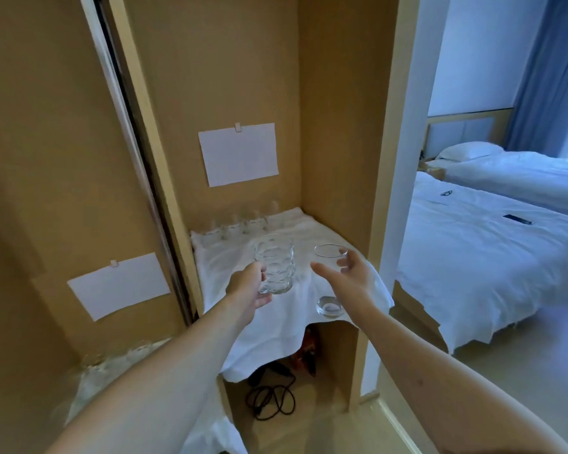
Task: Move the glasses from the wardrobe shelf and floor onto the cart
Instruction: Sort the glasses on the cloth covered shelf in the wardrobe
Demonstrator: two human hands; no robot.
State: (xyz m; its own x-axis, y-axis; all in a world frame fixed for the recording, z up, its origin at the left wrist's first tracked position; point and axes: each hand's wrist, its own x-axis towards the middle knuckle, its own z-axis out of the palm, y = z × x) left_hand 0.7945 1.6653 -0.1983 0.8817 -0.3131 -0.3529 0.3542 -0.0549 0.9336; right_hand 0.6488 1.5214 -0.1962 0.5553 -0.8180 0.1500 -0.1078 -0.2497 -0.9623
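Two hands, left [248, 287] gripping dimpled glass [275, 268], right [345, 273] spread beside smooth glass [330, 280].

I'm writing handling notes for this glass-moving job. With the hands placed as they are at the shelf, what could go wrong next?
1. The right hand is open around the smooth glass without gripping it; that glass stands near the shelf's front edge and could be knocked off.
2. The white cloth hangs loose over the edge; a snag might drag the row of glasses at the back.
3. The left hand holds the dimpled glass low, near its base, so it may tip.
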